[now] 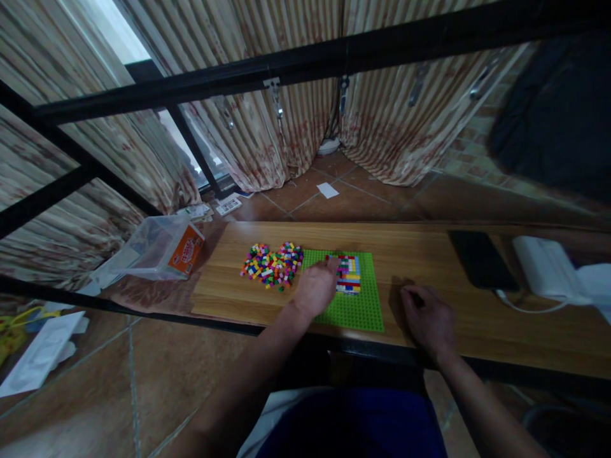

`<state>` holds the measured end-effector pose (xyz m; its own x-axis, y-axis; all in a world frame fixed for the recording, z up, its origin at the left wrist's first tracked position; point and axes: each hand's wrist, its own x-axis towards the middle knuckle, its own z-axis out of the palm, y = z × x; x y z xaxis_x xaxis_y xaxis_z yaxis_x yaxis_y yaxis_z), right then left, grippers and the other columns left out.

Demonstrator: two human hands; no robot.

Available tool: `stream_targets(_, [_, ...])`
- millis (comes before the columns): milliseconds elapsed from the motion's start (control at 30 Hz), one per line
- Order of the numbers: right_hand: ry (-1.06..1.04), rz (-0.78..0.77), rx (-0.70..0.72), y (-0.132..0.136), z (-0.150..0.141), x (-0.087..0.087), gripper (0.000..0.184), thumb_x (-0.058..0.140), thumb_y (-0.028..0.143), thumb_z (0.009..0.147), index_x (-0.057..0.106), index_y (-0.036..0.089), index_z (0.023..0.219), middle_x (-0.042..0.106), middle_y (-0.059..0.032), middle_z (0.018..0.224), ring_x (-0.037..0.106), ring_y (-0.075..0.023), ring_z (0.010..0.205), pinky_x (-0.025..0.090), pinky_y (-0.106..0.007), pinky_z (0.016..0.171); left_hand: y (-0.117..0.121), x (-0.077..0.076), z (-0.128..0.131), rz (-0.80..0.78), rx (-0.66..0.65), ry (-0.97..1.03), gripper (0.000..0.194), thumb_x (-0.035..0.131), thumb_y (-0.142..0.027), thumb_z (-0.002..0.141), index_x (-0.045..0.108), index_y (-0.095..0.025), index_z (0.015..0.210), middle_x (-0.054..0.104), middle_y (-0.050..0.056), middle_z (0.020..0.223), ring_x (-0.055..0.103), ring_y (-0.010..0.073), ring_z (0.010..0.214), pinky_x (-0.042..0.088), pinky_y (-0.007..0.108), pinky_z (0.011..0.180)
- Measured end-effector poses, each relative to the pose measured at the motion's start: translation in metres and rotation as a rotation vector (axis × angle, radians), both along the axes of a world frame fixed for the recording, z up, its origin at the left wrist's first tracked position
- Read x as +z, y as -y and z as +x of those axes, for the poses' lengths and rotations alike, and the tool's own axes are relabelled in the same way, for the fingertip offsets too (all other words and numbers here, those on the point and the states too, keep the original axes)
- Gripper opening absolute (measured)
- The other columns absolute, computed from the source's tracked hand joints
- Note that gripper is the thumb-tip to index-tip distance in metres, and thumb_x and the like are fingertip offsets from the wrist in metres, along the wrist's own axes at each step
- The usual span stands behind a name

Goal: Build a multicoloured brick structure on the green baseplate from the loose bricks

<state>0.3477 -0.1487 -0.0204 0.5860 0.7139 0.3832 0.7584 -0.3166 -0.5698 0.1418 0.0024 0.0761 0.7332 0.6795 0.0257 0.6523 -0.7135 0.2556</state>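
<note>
My left hand (pixel 316 287) is over the left part of a green studded baseplate (pixel 371 312). Its fingers are drawn together, and the fingertips touch the upper left of a block of coloured toy bricks (pixel 351 275) built in rows on the plate. Whatever may be between those fingertips is too small to make out. To the right of the plate, my right hand (pixel 431 318) rests on the wooden table with its fingers curled and nothing visible in them. Left of the plate lies a heap of loose small bricks (pixel 272 266) in many colours.
A clear plastic box (pixel 153 245) with an orange label stands beyond the table's left end. On the right of the wooden tabletop (pixel 410 245) lie a black phone (pixel 482 259) and a white device (pixel 547 267) with a cable. A dark metal bar (pixel 305 67) crosses above.
</note>
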Motion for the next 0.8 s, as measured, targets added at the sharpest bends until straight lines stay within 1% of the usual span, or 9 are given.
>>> stream_targets(100, [0.006, 0.017, 0.005, 0.0000, 0.0002, -0.0006, 0.042, 0.044, 0.052, 0.091, 0.068, 0.018, 0.085, 0.069, -0.0101, 0.086, 0.063, -0.0218, 0.074, 0.047, -0.033, 0.066, -0.0027, 0.0065, 0.0039, 0.033, -0.022, -0.078, 0.023, 0.050, -0.021, 0.093, 0.055, -0.018, 0.115, 0.070, 0.008, 0.098, 0.068, 0.0205, 0.091, 0.054, 0.030, 0.079])
stream_targets(233, [0.019, 0.011, 0.014, -0.0002, -0.0004, 0.0015, 0.042, 0.044, 0.051, 0.091, 0.068, 0.017, 0.085, 0.069, -0.0108, 0.086, 0.063, -0.0225, 0.075, 0.047, -0.034, 0.067, -0.0069, 0.0113, 0.0086, 0.058, -0.072, -0.122, 0.022, 0.049, -0.018, 0.092, 0.056, -0.016, 0.113, 0.071, 0.010, 0.093, 0.069, 0.0231, 0.088, 0.054, 0.032, 0.077])
stream_targets(367, [0.013, 0.006, 0.005, -0.0002, -0.0019, 0.0045, 0.042, 0.044, 0.051, 0.092, 0.068, 0.018, 0.086, 0.069, -0.0106, 0.086, 0.063, -0.0215, 0.074, 0.047, -0.033, 0.067, -0.0101, 0.0114, 0.0099, 0.069, -0.107, -0.121, 0.022, 0.052, -0.017, 0.091, 0.056, -0.016, 0.112, 0.071, 0.011, 0.091, 0.070, 0.0244, 0.085, 0.055, 0.033, 0.075])
stream_targets(467, [0.013, 0.005, 0.003, -0.0003, -0.0024, 0.0046, 0.041, 0.044, 0.051, 0.092, 0.068, 0.018, 0.085, 0.069, -0.0100, 0.087, 0.063, -0.0216, 0.076, 0.047, -0.033, 0.067, -0.0105, 0.0097, 0.0083, 0.067, -0.111, -0.093, 0.021, 0.053, -0.018, 0.091, 0.056, -0.016, 0.111, 0.071, 0.010, 0.091, 0.069, 0.0229, 0.084, 0.054, 0.032, 0.075])
stream_targets(600, [0.007, 0.003, 0.012, -0.0003, -0.0020, 0.0034, 0.043, 0.042, 0.051, 0.092, 0.069, 0.018, 0.086, 0.069, -0.0106, 0.088, 0.063, -0.0217, 0.077, 0.047, -0.033, 0.069, -0.0088, 0.0079, 0.0058, 0.074, -0.138, -0.060, 0.022, 0.050, -0.013, 0.090, 0.055, -0.016, 0.112, 0.069, 0.009, 0.093, 0.068, 0.0210, 0.086, 0.054, 0.031, 0.077])
stream_targets(800, [0.010, 0.003, 0.005, -0.0003, -0.0012, 0.0023, 0.044, 0.043, 0.052, 0.092, 0.069, 0.017, 0.087, 0.069, -0.0111, 0.088, 0.063, -0.0221, 0.077, 0.047, -0.034, 0.068, -0.0074, 0.0102, 0.0052, 0.116, -0.173, -0.094, 0.025, 0.046, -0.007, 0.088, 0.055, -0.013, 0.110, 0.069, 0.012, 0.092, 0.068, 0.0227, 0.087, 0.054, 0.032, 0.077])
